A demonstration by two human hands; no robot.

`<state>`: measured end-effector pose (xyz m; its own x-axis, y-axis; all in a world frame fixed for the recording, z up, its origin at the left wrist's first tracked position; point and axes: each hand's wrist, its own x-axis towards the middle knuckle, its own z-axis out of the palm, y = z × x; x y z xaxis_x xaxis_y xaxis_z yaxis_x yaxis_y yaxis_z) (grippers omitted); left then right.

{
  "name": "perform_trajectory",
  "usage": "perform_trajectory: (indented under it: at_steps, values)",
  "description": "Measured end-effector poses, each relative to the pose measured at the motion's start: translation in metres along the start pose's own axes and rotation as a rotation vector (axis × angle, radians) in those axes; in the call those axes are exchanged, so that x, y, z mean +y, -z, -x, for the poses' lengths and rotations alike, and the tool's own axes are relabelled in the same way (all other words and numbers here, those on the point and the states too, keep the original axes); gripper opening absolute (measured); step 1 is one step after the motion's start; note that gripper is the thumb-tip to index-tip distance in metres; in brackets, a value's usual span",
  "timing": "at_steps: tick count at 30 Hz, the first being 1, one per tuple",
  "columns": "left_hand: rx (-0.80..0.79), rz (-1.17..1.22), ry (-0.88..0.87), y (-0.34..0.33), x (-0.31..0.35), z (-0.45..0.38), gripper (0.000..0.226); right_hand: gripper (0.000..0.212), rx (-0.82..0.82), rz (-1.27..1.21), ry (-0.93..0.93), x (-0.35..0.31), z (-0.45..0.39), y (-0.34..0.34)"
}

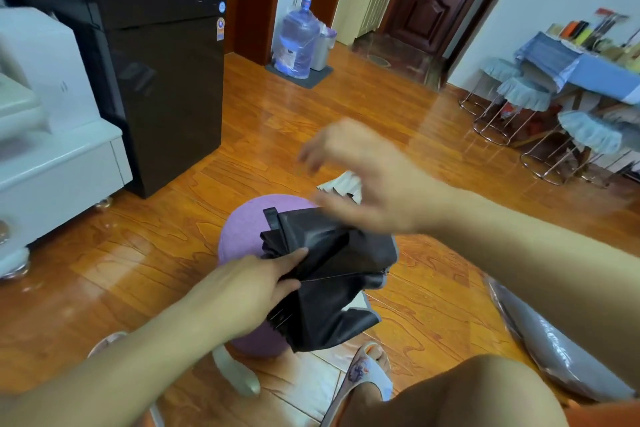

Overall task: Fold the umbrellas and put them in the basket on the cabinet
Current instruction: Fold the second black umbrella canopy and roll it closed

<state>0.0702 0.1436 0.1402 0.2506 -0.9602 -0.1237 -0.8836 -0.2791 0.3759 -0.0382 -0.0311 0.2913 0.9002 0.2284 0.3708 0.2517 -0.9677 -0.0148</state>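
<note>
While the left hand (pixel 256 284) is pinching the black umbrella (pixel 329 274) above the purple stool (pixel 239 239), folding is underway.
The right hand (pixel 367 184) is hovering spread and blurred; the limp, light, slick canopy probably needs gathering around its stiff shaft.

The glossy wooden floor (pixel 311 114) carries a purple stool (pixel 242 236), a grey wrapped cushion (pixel 554 350), and possibly a water-bottle mat (pixel 301 74).

Umbrella (pixel 329 267) above stool (pixel 242 229), fridge (pixel 156 62) behind-left, table (pixel 602 76) far right.
</note>
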Motion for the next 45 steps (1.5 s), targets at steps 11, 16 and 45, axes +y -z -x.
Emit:
perform_trajectory:
  at_steps: [11,16,45]
  values:
    - [-0.026,0.127,0.036,0.001,-0.012,0.006,0.053,0.110,-0.660,-0.016,-0.433,0.028,0.077,0.000]
    - [-0.034,0.137,0.037,-0.003,-0.016,0.005,0.053,0.063,-0.389,0.031,-0.226,0.019,0.076,-0.008]
    - [-0.171,0.409,-0.126,-0.005,-0.003,0.004,0.047,0.053,-0.535,-0.328,-0.723,0.041,0.062,-0.001]
